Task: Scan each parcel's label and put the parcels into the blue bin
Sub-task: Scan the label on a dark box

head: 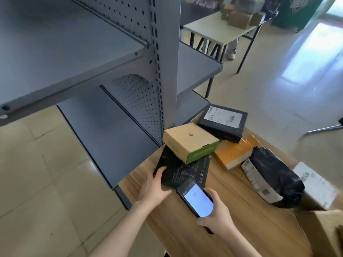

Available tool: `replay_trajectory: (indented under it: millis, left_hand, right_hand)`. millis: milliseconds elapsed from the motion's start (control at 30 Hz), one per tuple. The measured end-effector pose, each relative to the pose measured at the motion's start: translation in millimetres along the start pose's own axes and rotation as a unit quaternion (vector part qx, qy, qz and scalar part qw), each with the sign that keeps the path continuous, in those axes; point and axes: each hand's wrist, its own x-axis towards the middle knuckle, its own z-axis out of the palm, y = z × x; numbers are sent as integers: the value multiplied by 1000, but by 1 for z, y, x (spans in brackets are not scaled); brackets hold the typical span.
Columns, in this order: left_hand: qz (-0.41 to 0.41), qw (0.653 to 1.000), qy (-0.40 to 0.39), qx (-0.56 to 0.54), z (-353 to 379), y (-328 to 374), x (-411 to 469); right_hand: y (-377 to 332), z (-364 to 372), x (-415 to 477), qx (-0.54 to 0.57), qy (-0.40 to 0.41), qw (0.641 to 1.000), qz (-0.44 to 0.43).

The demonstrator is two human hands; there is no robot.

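Note:
My left hand (155, 187) grips the near left edge of a flat black parcel (182, 170) lying on the wooden table (232, 219). My right hand (217, 216) holds a phone (195, 196) with a lit screen just over the parcel's near corner. A brown box with a green side (190, 142) rests on the black parcel's far end. Behind it lie a black box with a white label (222, 121), an orange taped parcel (234, 152), a black plastic bag parcel (274, 178) and a white labelled parcel (315, 184). No blue bin is in view.
A grey metal shelving unit (115, 58) with bare shelves stands against the table's left side. A cardboard box (323, 232) sits at the table's near right corner. Farther back, a pale table (220, 30) carries several cartons, with a person's feet beside it.

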Motion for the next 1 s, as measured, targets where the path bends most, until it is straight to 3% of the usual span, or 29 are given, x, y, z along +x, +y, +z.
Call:
replay_trajectory:
  millis: [400, 733, 1000]
  left_hand:
    - [20, 998, 3, 52, 25, 12, -74]
    - [103, 989, 97, 43, 53, 68, -161]
    - [186, 964, 158, 102, 38, 93, -156]
  right_hand:
    - [45, -10, -65, 17, 20, 1000, -16]
    - [94, -55, -139, 49, 84, 993, -73]
    - [92, -78, -138, 49, 129, 986, -92]
